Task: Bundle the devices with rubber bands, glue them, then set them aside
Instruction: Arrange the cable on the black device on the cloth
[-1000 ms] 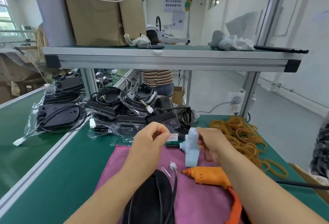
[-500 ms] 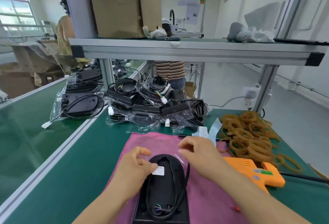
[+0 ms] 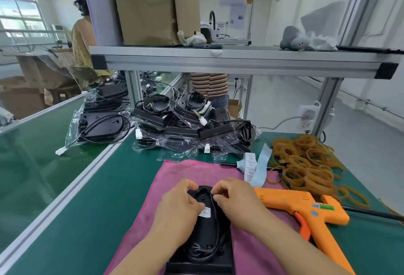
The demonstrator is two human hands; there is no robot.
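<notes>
Pinching white label [image 3: 205,212] on glossy oval device [image 3: 204,237], L hand [image 3: 179,207], R hand [image 3: 238,198] prob. pinching cable [image 3: 216,215]

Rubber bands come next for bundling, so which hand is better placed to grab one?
Right. The rubber bands lie right of the device, nearer the right hand; the left hand would probably have to cross over.

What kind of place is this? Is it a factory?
Most likely a small factory or assembly workshop. Long green benches with metal frames, a heap of identical black devices in plastic bags, and a glue gun beside a pile of rubber bands all point to that.
</notes>
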